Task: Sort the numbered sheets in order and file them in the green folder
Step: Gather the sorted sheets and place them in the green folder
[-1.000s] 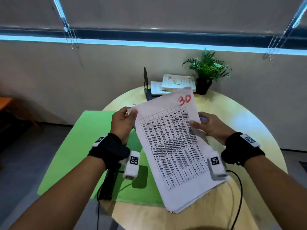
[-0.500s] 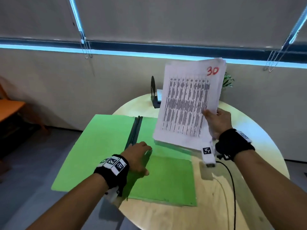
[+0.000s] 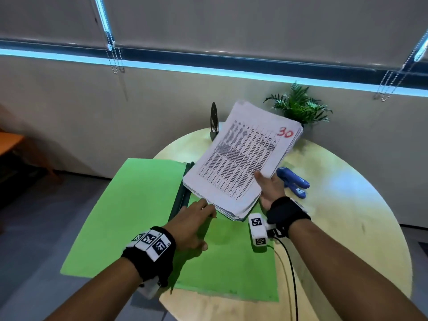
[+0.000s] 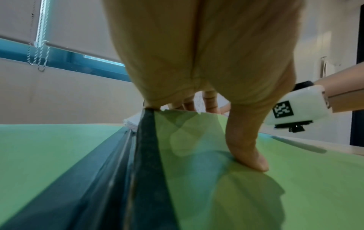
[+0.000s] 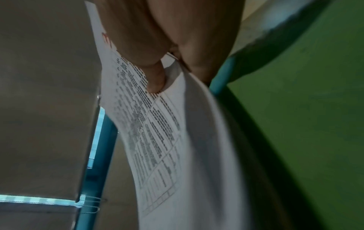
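Filing is the step in hand, I judge: the right hand (image 3: 269,189) grips the stack of sheets (image 3: 240,163), "30" on top, held tilted at frame centre above the open green folder (image 3: 139,205) on the table (image 3: 347,205). The left hand (image 3: 192,223) presses flat, fingers extended, on the folder's right leaf beside the spine. Next, the stack must be lowered squarely onto that leaf.

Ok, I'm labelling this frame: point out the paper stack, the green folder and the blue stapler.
paper stack (image 3: 238,163), head view, printed top sheet
green folder (image 3: 129,212), head view, left flap
blue stapler (image 3: 293,179), head view, upper body
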Tool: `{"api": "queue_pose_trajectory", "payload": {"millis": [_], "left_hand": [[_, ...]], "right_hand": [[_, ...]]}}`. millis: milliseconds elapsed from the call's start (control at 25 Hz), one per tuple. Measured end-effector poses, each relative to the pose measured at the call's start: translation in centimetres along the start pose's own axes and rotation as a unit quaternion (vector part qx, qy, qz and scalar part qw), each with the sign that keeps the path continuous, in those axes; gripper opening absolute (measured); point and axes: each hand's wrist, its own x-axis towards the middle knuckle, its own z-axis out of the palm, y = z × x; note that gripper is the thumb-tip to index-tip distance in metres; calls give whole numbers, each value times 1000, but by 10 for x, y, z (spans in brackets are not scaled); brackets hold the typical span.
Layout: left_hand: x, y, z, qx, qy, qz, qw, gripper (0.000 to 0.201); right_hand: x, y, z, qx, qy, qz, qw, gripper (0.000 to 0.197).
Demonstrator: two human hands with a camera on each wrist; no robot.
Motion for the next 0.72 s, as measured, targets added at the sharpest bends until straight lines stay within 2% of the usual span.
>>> {"api": "queue_pose_trajectory", "payload": {"millis": [40, 80, 200, 240, 280, 360, 400, 440, 480, 560, 720], "left_hand": [[-1, -2, 2, 1, 11, 4, 1000, 73], [-1, -3, 4, 4, 20, 9, 1000, 73], [0, -3, 7, 0, 37, 38, 999, 72], [0, -3, 6, -3, 38, 49, 998, 73], [1, -2, 4, -5, 35, 61, 998, 73], [2, -3, 2, -12, 22, 72, 997, 76], [2, -4, 2, -18, 10, 67, 998, 79], [2, -5, 2, -27, 0, 56, 998, 83], [1, -5, 2, -37, -12, 39, 998, 86], [-1, -6, 0, -40, -36, 13, 998, 83], [1, -5, -7, -38, -64, -5, 997, 66]], "right_hand": [[1, 3, -6, 2, -23, 2, 1000, 83], [0, 5, -10, 8, -49, 3, 999, 95], [-10, -2, -10, -14, -83, 9, 996, 74], [-11, -3, -10, -19, -90, -2, 996, 73], [-7, -2, -11, -24, -87, -9, 996, 77], [-2, 2, -9, -23, -102, -4, 995, 97], [-2, 4, -5, -18, -111, 6, 994, 99], [-8, 4, 1, -10, -119, 21, 993, 87], [-12, 6, 5, -12, -126, 35, 991, 68], [-17, 12, 7, -43, -149, 55, 986, 36], [-12, 12, -4, -92, -154, 71, 981, 26]]}}
